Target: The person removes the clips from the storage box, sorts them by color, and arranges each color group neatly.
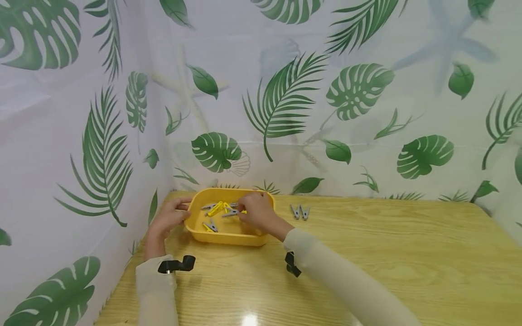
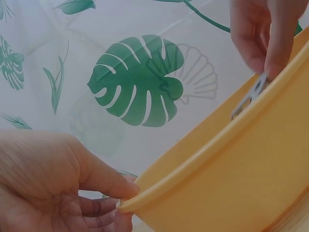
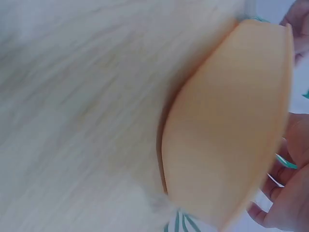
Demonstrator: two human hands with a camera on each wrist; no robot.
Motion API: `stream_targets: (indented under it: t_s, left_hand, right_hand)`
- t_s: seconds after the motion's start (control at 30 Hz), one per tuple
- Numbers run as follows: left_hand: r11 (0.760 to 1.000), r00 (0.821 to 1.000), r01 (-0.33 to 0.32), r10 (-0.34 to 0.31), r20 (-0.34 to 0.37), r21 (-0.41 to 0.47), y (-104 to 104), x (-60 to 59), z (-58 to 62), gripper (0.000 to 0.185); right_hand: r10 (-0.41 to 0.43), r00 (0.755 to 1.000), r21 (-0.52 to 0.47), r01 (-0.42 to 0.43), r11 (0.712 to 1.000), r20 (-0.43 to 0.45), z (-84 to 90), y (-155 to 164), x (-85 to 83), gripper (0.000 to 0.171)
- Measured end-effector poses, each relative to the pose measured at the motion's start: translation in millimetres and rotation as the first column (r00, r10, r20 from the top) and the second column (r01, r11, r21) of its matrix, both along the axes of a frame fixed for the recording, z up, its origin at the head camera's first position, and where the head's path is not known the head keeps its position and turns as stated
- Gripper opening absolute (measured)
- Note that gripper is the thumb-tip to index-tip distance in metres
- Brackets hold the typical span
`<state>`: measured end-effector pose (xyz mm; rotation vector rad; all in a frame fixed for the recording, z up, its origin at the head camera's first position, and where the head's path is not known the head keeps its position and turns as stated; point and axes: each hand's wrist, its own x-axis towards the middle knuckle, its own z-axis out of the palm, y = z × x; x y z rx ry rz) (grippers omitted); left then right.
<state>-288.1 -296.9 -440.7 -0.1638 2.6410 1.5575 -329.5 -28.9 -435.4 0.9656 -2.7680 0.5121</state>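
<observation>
A yellow plastic tray [image 1: 228,237] stands at the table's far left corner and holds several grey and yellow clothespins [image 1: 216,209]. My left hand [image 1: 179,213] grips the tray's left rim; in the left wrist view its thumb [image 2: 113,182] lies on top of the rim of the tray [image 2: 231,174]. My right hand [image 1: 244,210] reaches into the tray from the right and pinches a grey clothespin [image 1: 230,213]. In the left wrist view the right hand [image 2: 263,38] holds that grey clothespin [image 2: 251,94] just above the rim. The right wrist view is blurred and shows only the tray's outer wall [image 3: 227,130].
Two grey clothespins [image 1: 299,211] lie on the wooden table [image 1: 387,253] just right of the tray. Leaf-printed curtain walls [image 1: 285,104] close off the back and left sides right behind the tray.
</observation>
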Motion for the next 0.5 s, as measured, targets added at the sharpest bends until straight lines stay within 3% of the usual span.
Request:
stream_targets:
  t_s: [0.2, 0.5]
  left_hand:
    - [1.000, 1.000, 0.007, -0.007, -0.001, -0.020, -2, -0.2, 0.6, 0.054]
    - [1.000, 1.000, 0.006, -0.005, 0.023, -0.031, 0, -0.1, -0.5, 0.054]
  right_hand:
    - [0.019, 0.999, -0.077, -0.021, 0.997, -0.026, 15.1, 35, 4.9, 0.006]
    - [-0.054, 0.994, -0.176, 0.037, 0.984, -0.096, 24.2, 99, 5.9, 0.006]
